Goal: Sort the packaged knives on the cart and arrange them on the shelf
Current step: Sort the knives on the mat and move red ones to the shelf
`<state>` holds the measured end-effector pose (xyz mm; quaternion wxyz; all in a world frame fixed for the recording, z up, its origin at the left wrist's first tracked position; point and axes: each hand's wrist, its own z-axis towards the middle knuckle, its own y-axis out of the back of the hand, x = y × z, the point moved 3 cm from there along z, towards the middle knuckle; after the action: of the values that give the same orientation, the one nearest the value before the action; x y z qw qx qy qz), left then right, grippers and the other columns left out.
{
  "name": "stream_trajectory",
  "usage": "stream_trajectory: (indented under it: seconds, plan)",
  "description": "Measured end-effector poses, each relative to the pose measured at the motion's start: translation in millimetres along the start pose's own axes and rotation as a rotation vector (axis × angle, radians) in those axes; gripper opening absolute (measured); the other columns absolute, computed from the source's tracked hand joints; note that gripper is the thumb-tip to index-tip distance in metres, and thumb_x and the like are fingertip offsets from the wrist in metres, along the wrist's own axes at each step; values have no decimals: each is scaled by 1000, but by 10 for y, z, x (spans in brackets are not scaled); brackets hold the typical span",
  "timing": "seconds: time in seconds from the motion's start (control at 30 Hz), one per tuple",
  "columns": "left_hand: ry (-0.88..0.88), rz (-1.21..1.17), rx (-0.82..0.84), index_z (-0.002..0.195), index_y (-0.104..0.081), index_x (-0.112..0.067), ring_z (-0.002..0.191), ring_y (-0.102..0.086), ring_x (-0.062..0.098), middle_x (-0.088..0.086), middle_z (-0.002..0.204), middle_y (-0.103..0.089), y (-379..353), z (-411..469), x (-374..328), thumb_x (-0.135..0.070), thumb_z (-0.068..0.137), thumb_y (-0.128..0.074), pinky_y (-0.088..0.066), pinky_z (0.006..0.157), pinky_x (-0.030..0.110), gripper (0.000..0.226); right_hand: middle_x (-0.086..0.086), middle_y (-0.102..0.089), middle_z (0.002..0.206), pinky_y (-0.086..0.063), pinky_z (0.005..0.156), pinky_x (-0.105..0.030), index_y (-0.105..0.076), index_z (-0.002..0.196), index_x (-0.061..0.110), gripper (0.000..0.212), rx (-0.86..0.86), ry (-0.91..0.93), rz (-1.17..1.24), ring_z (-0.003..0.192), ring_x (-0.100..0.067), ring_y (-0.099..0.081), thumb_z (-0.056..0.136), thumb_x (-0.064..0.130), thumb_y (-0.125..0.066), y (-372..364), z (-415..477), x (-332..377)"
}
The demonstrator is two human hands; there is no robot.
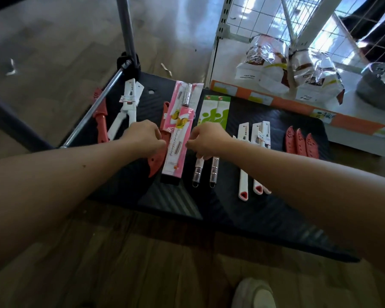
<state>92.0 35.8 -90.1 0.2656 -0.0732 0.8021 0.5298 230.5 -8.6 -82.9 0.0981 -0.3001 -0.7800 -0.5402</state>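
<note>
Looking down at the black cart, I see both hands meeting over a pink packaged knife at the centre of the frame. My left hand has its fingers curled onto the pack's left edge, pinching it. My right hand has its fingertips against the right edge, and I cannot tell whether they grip it or only touch it. A red sheathed knife lies under the left hand. Two steel-handled knives stick out below the right hand, beneath a green package. White-handled knives and three red sheaths lie further right. The shelf stands at the upper right.
</note>
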Motion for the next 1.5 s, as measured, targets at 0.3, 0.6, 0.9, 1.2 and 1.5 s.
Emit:
stream_trajectory:
  seconds: [0.3,0.6,0.9,1.2,1.5]
  plan:
    - [-25,147,-5,114,-63,-12,109,-57,25,11,119,-63,354,29,228,-23,87,-60,-47,90,33,29,-7,-62,117,-47,88,-29,-62,117,11,27,0,303,-503,107,-21,-58,92,15,-52,198,130,379]
    - [-318,517,-22,129,-51,-26,118,-49,27,7,128,-51,447,389,-103,-20,91,-53,-47,88,42,38,-8,-60,121,-50,83,-34,-61,121,15,31,-127,346,-798,108,-26,-59,92,10,-52,453,589,427]
    - [-433,782,-51,140,-36,-30,127,-36,21,-1,140,-42,342,863,-45,-18,94,-49,-45,84,37,49,-1,-48,139,-39,70,-30,-44,136,26,49,-220,432,-900,119,-27,-53,92,6,-52,629,962,135]
    - [-539,777,51,143,-21,-42,127,-35,20,-5,147,-32,66,1236,59,-27,94,-48,-46,92,39,58,1,-41,146,-53,83,-35,-36,141,30,54,-142,545,-908,123,-24,-49,93,10,-51,376,1251,-115]
    - [-581,744,-42,134,-36,-20,116,-44,19,0,128,-50,39,1338,39,-23,90,-54,-45,87,36,47,0,-35,148,-38,73,-26,-32,143,25,52,-146,623,-925,122,-22,-45,94,20,-50,290,1320,-149]
